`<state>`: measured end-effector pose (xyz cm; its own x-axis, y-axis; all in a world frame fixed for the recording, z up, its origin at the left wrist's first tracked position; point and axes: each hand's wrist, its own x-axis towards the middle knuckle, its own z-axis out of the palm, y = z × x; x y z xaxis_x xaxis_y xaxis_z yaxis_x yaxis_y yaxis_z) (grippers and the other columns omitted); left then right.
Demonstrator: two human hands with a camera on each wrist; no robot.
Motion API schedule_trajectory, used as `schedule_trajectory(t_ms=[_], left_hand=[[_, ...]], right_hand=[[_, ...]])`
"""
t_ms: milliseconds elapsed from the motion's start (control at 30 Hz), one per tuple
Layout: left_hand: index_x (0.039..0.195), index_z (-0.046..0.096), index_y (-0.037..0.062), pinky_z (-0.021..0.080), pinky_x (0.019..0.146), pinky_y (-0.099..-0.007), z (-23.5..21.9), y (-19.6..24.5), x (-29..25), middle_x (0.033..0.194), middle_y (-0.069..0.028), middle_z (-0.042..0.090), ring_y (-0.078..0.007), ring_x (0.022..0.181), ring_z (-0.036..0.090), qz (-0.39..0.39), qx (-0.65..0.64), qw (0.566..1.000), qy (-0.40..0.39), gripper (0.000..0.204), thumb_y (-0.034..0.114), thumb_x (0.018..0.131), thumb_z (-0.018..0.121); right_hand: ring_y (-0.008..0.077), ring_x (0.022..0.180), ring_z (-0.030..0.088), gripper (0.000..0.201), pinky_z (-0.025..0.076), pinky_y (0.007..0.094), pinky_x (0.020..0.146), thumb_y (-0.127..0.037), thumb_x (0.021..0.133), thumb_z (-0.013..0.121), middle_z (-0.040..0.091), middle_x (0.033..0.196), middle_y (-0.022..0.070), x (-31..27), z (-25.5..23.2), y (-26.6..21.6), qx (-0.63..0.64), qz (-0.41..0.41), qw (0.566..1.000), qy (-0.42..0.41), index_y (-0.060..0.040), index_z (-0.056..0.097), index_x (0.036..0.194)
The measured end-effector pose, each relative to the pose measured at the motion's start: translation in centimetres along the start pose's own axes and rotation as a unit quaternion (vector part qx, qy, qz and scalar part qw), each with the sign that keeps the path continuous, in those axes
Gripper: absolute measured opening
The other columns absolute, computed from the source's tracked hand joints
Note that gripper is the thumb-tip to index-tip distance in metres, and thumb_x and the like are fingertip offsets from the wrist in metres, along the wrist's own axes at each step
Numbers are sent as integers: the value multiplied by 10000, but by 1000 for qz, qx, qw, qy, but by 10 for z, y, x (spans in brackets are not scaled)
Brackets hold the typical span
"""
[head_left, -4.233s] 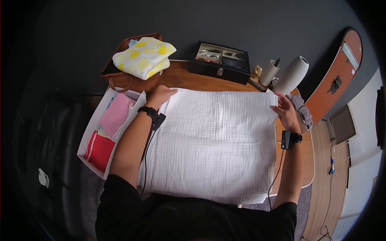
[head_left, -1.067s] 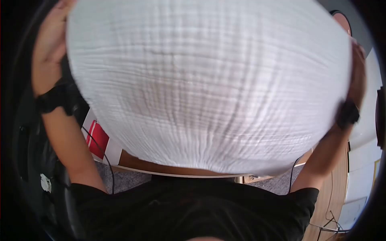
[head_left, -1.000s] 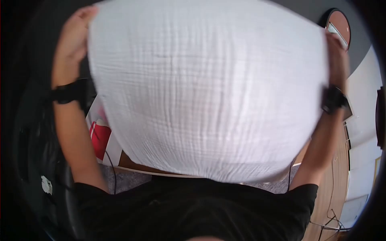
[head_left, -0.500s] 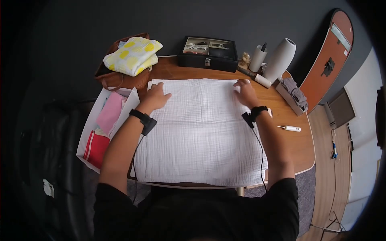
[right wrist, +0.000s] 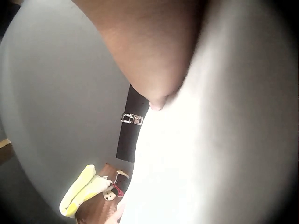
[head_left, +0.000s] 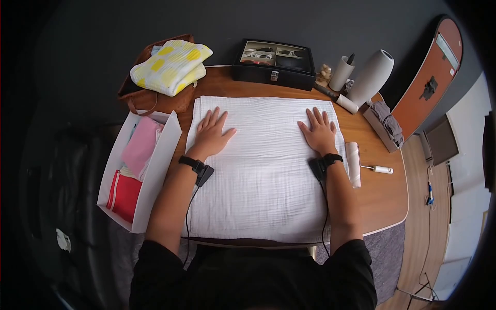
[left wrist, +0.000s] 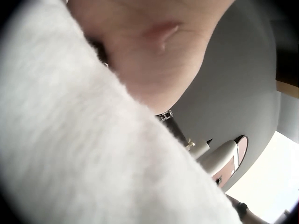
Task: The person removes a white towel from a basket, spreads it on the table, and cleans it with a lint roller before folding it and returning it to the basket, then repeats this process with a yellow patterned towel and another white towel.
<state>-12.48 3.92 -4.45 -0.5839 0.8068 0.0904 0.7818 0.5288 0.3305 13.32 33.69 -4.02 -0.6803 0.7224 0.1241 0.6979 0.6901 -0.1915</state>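
Note:
A white crinkled cloth [head_left: 263, 181] lies spread nearly flat over the wooden table [head_left: 380, 201]. Fingers spread, the left hand [head_left: 211, 135] rests palm down on its upper left part. The right hand [head_left: 320, 133] rests the same way near the upper right corner. Neither hand grips the fabric. In the left wrist view the palm [left wrist: 145, 51] meets the cloth [left wrist: 93, 140]; in the right wrist view the right hand [right wrist: 149, 51] touches the cloth [right wrist: 173, 163], its fingertips mostly hidden.
At left stands a white box [head_left: 168, 142] of folded cloths, with a brown bag [head_left: 126, 88] and a yellow-spotted cloth [head_left: 170, 67] behind. A black glasses case [head_left: 274, 77], white vase [head_left: 373, 77] and grey box [head_left: 381, 129] line the back. A lint roller [head_left: 353, 164] lies right of the cloth.
The cloth, held up in the air about a second ago, has come down onto the table. Both hands have let go of its edge and flattened on top, and the lint roller is uncovered.

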Motion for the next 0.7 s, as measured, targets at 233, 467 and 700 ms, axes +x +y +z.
schedule_trajectory(t_ms=[233, 467, 700], left_hand=[[1650, 452, 52, 140, 1344, -547, -4, 52, -3, 1794, -183, 290, -363, 1683, 188, 101, -50, 993, 21, 719, 486, 1095, 594], [1731, 342, 172, 109, 1359, -515, 13, 60, 8, 1837, -68, 212, -311, 1698, 143, 34, 51, 997, -38, 868, 686, 1056, 528], [1688, 409, 84, 142, 1360, -485, 2, 8, 5, 1806, -107, 298, -305, 1685, 203, -7, 25, 999, 32, 803, 579, 1077, 571]], right_hand=[[380, 1688, 174, 789, 128, 744, 1283, -660, 1094, 475, 297, 1808, 95, -17, -14, -49, -44, -108, 991, 69, -156, 399, 1697], [327, 1691, 192, 796, 145, 628, 1333, -736, 1084, 388, 293, 1814, 48, -5, 2, -67, -22, -112, 993, -18, -253, 380, 1717], [311, 1699, 149, 831, 108, 584, 1353, -775, 1069, 359, 287, 1815, 32, 15, -2, -14, -19, -3, 1000, -23, -268, 356, 1728]])
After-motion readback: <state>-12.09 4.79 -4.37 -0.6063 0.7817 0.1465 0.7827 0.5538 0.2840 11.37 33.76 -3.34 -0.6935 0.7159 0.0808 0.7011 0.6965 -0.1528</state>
